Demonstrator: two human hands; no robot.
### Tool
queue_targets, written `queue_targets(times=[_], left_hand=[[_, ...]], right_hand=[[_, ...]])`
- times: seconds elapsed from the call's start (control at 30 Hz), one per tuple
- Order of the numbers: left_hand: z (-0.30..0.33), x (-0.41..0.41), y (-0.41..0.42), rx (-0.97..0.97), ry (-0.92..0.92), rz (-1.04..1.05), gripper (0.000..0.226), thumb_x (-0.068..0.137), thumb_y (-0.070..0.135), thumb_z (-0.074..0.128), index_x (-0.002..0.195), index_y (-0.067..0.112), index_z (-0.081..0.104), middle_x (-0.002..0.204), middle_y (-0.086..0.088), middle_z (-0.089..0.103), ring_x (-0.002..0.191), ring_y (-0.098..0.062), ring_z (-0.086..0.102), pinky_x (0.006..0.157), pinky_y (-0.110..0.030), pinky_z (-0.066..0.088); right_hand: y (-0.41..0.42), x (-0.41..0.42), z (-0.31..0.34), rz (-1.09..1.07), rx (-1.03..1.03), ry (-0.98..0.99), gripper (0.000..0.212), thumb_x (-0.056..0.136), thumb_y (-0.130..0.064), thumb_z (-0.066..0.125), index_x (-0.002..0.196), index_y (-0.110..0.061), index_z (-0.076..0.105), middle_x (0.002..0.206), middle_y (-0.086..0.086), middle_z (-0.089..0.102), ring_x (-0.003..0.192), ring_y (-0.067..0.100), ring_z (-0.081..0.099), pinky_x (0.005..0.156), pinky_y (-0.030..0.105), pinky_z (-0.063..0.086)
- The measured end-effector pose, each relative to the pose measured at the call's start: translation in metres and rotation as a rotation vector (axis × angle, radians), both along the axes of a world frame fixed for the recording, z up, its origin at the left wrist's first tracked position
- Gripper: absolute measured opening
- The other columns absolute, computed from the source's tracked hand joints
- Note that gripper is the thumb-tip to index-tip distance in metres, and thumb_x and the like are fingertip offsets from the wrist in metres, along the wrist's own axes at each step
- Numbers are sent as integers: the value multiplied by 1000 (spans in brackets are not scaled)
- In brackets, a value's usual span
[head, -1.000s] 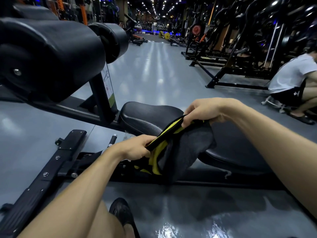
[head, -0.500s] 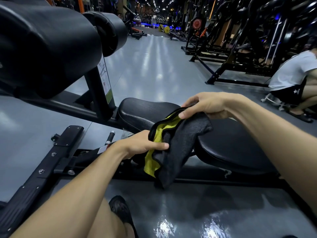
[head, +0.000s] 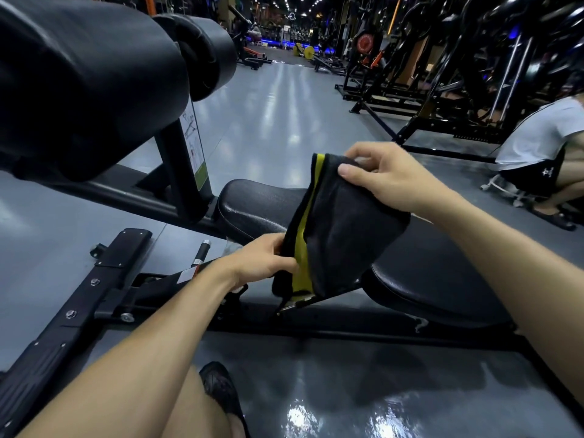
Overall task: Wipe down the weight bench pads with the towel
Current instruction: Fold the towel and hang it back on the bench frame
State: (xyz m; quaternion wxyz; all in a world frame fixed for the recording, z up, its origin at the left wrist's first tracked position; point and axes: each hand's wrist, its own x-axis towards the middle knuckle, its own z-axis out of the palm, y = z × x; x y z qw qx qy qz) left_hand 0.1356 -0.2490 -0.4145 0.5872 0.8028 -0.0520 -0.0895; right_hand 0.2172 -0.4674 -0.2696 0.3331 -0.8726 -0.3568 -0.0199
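A dark grey towel with a yellow stripe hangs stretched between my two hands, just above the low black seat pad of the bench. My right hand pinches its upper corner. My left hand grips its lower left edge. The towel's bottom edge reaches down to the front side of the pad. Two large black roller pads sit on the frame at upper left.
The bench's black steel frame and foot plate run along the grey floor at left. My shoe is at the bottom. A person in a white shirt crouches at right beside weight racks. An open aisle runs straight ahead.
My right hand has lifted the towel's top corner up and to the right, and the folded towel has opened out flat. My left hand holds the lower edge in about the same place.
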Motion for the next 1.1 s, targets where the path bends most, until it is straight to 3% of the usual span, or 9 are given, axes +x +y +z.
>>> queue_targets(times=[0.1, 0.2, 0.33, 0.43, 0.6, 0.73, 0.83, 0.9, 1.1], left_hand=[[-7, 5, 6, 42, -72, 183, 28, 80, 1, 69, 100, 19, 65, 97, -7, 72, 86, -21, 68, 80, -55, 57], [-6, 4, 4, -5, -91, 111, 14, 75, 12, 76, 84, 17, 66, 86, -11, 72, 75, -22, 62, 70, -48, 49], [5, 0, -2, -30, -145, 129, 20, 80, 24, 84, 93, 17, 70, 91, 0, 77, 86, -15, 73, 85, -49, 58], [16, -4, -9, -73, -252, 147, 39, 79, 32, 86, 114, 27, 68, 108, 5, 75, 103, -12, 71, 95, -46, 57], [29, -3, -17, -209, -418, 201, 44, 84, 34, 79, 125, 27, 63, 106, 0, 72, 103, -17, 68, 89, -27, 51], [31, -7, -19, -167, -438, 162, 19, 93, 28, 72, 105, 14, 69, 99, -17, 68, 87, -18, 63, 76, -15, 46], [27, -8, -15, -142, -388, 137, 21, 94, 25, 70, 89, 7, 61, 82, -4, 66, 78, -8, 59, 75, -20, 45], [18, -7, -13, -112, -345, 80, 23, 91, 23, 70, 80, 15, 51, 73, 7, 59, 71, -9, 54, 71, -27, 44], [6, -9, -9, -88, -319, 129, 9, 98, 14, 64, 94, 15, 56, 72, 7, 59, 65, -10, 56, 62, -26, 51]], right_hand=[[9, -3, 17, 59, -32, -238, 11, 98, -33, 63, 101, -23, 68, 85, -2, 72, 77, 18, 65, 72, 34, 51], [15, -1, 29, 59, -58, -369, 14, 97, -35, 63, 104, -24, 69, 88, -2, 70, 84, 20, 65, 76, 37, 51], [16, 5, 36, -1, -93, -463, 15, 95, -39, 62, 102, -27, 70, 86, -5, 70, 83, 18, 64, 75, 40, 53], [19, -1, 36, 10, -113, -483, 15, 95, -38, 62, 101, -27, 70, 85, -4, 70, 84, 19, 64, 76, 40, 52], [24, -13, 36, 29, -123, -499, 13, 94, -37, 63, 99, -27, 70, 83, -4, 70, 82, 19, 64, 76, 41, 52], [24, -21, 38, 8, -151, -501, 17, 92, -41, 63, 99, -27, 70, 84, -5, 70, 82, 19, 64, 78, 41, 52], [22, -29, 42, -32, -146, -504, 16, 93, -40, 65, 99, -27, 71, 86, -6, 69, 82, 19, 64, 79, 43, 53], [21, -36, 49, -50, -130, -489, 14, 93, -38, 67, 99, -25, 72, 87, -5, 69, 85, 18, 64, 80, 43, 53], [12, -54, 77, -146, -14, -405, 15, 91, -35, 70, 97, -21, 73, 90, -1, 74, 87, 18, 69, 83, 45, 55]])
